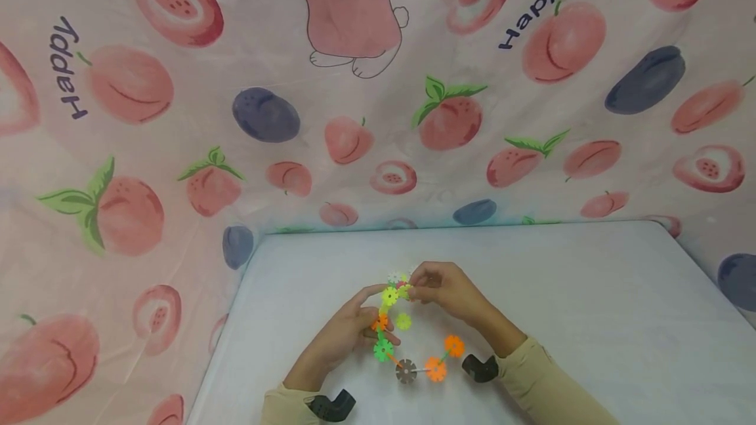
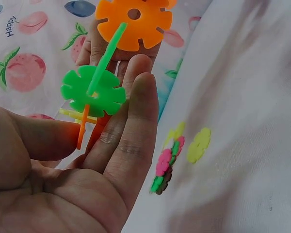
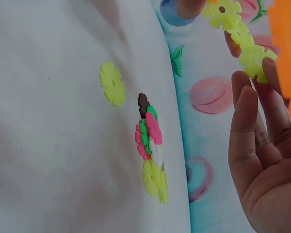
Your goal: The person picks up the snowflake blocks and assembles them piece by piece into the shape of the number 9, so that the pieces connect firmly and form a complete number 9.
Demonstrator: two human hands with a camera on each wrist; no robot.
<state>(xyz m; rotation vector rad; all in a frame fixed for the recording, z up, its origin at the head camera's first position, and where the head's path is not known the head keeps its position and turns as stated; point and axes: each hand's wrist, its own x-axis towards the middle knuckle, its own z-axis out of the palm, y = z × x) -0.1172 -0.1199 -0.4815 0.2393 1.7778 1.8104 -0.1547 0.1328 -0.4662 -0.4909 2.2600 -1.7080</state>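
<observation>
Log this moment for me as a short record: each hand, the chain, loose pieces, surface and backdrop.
Left hand: holds the chain partway along, thumb against an orange disc
Right hand: pinches a yellow disc at one end of the chain
Chain: notched discs in a curve; far end an orange disc
Loose pieces: lone yellow piece; mixed pile beside it
Surface: white tabletop
Backdrop: fruit-print cloth

the left hand (image 1: 348, 329) and the right hand (image 1: 453, 287) are bare. the left sleeve (image 1: 287, 408) and the right sleeve (image 1: 552, 384) are plain light tan. a bent black piece (image 1: 333, 406) sits by the left one, a matching black piece (image 1: 480, 368) by the right.
</observation>
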